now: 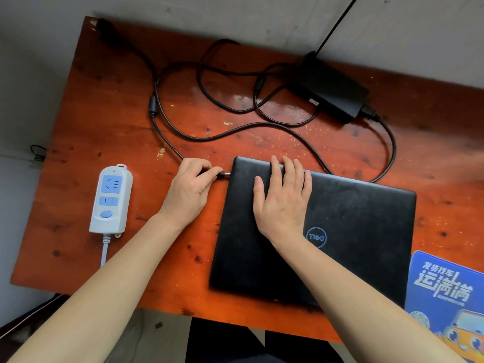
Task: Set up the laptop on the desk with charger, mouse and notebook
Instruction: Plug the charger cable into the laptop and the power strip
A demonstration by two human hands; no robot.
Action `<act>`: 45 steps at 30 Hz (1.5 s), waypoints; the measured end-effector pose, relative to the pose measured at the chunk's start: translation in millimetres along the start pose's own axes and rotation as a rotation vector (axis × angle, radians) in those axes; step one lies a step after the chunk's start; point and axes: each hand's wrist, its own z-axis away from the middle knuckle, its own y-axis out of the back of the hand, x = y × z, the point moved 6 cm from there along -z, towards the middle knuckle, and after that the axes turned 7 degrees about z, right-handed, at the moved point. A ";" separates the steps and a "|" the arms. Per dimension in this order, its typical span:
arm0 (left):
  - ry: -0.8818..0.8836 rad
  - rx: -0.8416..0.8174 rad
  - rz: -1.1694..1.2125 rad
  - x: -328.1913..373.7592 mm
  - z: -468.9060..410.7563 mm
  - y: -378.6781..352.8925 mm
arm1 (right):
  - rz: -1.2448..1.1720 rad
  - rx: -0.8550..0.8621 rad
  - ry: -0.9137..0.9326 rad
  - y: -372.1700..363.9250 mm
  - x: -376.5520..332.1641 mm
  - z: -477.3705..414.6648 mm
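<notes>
A closed black laptop (353,231) lies on the reddish wooden desk (104,127). My right hand (282,200) rests flat on its lid near the far left corner. My left hand (191,187) pinches the charger's barrel plug (225,174), whose metal tip touches the laptop's left edge. The black charger cable (235,132) loops across the desk to the black power brick (330,87) at the back right. No mouse or notebook is visible.
A white and blue power strip (111,200) lies at the desk's left with its cord hanging off the front edge. A blue printed mouse pad (445,292) sits at the front right. A grey wall stands behind the desk.
</notes>
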 end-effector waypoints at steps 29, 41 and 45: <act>-0.130 0.097 0.132 -19.2 7.5 -9.8 | -0.040 0.137 -0.031 0.5 -7.7 5.9; -0.026 0.124 0.227 -19.8 0.0 -13.2 | -0.063 0.169 -0.011 2.6 -8.5 6.9; -0.018 0.141 0.229 -20.6 -1.1 -12.1 | -0.061 0.165 -0.017 1.2 -7.8 7.0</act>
